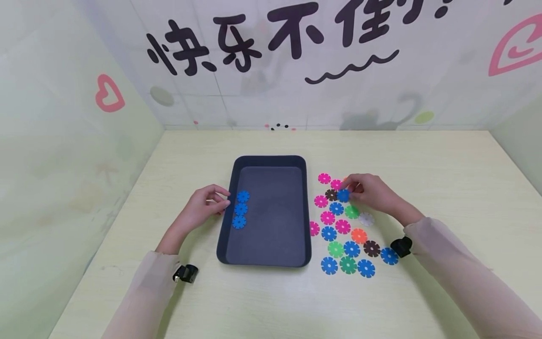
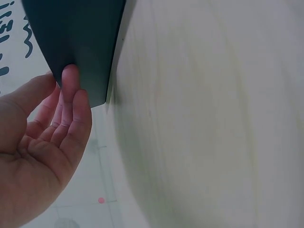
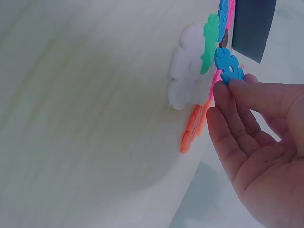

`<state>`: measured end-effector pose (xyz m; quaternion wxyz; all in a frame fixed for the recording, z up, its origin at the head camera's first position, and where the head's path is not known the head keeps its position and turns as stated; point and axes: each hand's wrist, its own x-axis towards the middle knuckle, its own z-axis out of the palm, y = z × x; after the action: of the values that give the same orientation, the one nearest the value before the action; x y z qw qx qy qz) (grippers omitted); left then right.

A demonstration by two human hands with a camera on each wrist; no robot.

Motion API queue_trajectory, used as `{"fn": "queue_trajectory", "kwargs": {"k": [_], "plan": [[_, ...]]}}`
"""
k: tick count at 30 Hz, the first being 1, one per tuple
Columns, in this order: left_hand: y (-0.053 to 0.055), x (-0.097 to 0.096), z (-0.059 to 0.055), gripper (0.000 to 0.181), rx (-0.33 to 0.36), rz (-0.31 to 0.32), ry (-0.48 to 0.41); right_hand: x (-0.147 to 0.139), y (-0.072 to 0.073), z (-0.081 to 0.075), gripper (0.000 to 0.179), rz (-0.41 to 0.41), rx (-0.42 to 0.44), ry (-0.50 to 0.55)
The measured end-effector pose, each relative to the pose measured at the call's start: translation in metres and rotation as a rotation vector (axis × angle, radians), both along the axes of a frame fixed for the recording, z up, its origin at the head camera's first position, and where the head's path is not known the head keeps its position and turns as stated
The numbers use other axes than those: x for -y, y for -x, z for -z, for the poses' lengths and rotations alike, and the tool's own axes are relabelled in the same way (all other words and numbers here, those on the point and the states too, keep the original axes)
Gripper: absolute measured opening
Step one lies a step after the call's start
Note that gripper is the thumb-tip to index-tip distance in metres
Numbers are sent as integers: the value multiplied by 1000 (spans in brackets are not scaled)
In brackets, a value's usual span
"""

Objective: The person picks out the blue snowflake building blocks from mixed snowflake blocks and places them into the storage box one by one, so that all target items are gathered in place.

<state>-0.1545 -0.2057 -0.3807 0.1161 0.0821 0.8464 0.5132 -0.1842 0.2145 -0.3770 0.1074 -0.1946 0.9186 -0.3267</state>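
My right hand (image 1: 372, 192) pinches a blue notched plastic disc (image 3: 230, 65) between thumb and fingers, over the group of loose discs. At the left side of the dark tray (image 1: 267, 257), my left hand (image 1: 204, 207) touches the outer wall near the rim. In the left wrist view, its fingertips rest against the tray's wall (image 2: 88, 42) with the fingers loosely bent. Inside the tray, three blue discs (image 1: 241, 208) lie in a column along the left wall.
Several loose discs lie right of the tray, among them pink (image 1: 328, 218), green (image 1: 348, 265), brown (image 1: 371, 248), orange (image 1: 359, 236) and white (image 1: 366, 219) ones. A pale wooden table (image 1: 262, 306) bears everything. A printed wall (image 1: 271, 103) stands behind it.
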Motion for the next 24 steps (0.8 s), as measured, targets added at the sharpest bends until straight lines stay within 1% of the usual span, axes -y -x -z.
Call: {"fn": "queue_trajectory", "kwargs": {"k": [7,13,18,24], "plan": [[-1,0,0,26,-5,5,5,0,-1,-2,21,6,-8,13],[-1,0,-1,26,-4,2,0,4,-1,-10,21,9,-11,68],[-2,0,-2,26,-6,6,3,11,-2,-18,21,-20,-11,129],[-1,0,-1,26,-7,6,-4,25,-3,-23,22,-51,-27,163]]}}
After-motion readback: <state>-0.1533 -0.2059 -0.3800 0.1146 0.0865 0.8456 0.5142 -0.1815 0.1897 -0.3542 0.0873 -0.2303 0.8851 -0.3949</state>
